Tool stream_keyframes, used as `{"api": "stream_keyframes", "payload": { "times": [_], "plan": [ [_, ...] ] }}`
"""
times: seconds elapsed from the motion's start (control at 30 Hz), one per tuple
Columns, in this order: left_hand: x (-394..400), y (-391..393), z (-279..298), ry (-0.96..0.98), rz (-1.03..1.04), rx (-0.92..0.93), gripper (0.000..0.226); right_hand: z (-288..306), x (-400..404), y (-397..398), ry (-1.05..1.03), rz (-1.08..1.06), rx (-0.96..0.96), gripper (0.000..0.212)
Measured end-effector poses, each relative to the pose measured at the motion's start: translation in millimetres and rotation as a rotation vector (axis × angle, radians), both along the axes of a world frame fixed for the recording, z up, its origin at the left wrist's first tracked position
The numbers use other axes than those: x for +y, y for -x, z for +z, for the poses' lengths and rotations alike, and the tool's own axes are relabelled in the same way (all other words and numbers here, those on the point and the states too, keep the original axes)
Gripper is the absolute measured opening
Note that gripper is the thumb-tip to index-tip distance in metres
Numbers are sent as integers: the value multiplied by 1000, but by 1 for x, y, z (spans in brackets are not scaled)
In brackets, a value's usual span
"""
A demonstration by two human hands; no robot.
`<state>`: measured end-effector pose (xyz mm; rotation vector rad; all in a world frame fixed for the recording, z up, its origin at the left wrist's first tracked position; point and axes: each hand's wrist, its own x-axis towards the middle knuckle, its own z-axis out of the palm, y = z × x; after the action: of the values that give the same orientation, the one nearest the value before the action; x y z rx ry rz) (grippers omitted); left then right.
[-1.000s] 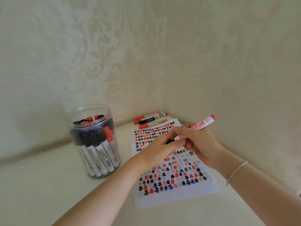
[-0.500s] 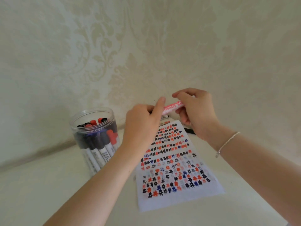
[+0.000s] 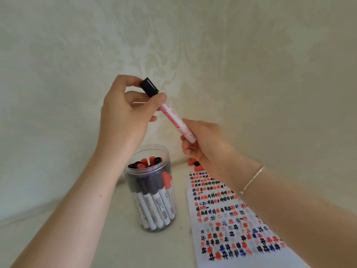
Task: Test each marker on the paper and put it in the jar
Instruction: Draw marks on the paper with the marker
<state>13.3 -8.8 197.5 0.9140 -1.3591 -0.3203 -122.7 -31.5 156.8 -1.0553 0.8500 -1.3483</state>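
I hold a white marker (image 3: 176, 121) with red print in the air above the jar. My left hand (image 3: 127, 113) pinches its black cap (image 3: 149, 87) at the upper end. My right hand (image 3: 204, 144) grips the lower end of the barrel. Below stands the clear plastic jar (image 3: 152, 190), open and holding several markers with red and black caps. To its right lies the white paper (image 3: 231, 219), covered with red, black and blue hash marks.
A few loose markers (image 3: 196, 165) lie by the wall behind the paper, partly hidden by my right wrist. Patterned wallpaper closes the corner at the back and right. The pale tabletop (image 3: 96, 248) extends to the left of the jar.
Both hands have lifted the marker higher and leftward, from over the paper to above the jar. The left hand now holds a black cap on its upper end. The view has tilted left.
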Motion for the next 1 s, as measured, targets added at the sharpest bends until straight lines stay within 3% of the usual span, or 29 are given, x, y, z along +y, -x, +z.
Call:
{"api": "stream_keyframes", "payload": {
  "times": [0.2, 0.37, 0.57, 0.83, 1.0],
  "plan": [
    [-11, -35, -11, -1, 141, -310, 40, -31, -46, 11, 33, -219, 655, 18],
    [-17, -39, -19, -5, 223, -445, 37, -67, -79, 22, -18, -242, 946, 22],
    [-28, -39, -35, -142, 215, -704, 30, -94, -96, 28, 122, -228, 1488, 31],
    [-34, -45, -47, -398, 207, -877, 16, -127, -118, 43, 206, -194, 1851, 52],
    [-36, -45, -47, -477, 201, -965, 19, -143, -130, 45, 280, -179, 1956, 44]
  ]
}}
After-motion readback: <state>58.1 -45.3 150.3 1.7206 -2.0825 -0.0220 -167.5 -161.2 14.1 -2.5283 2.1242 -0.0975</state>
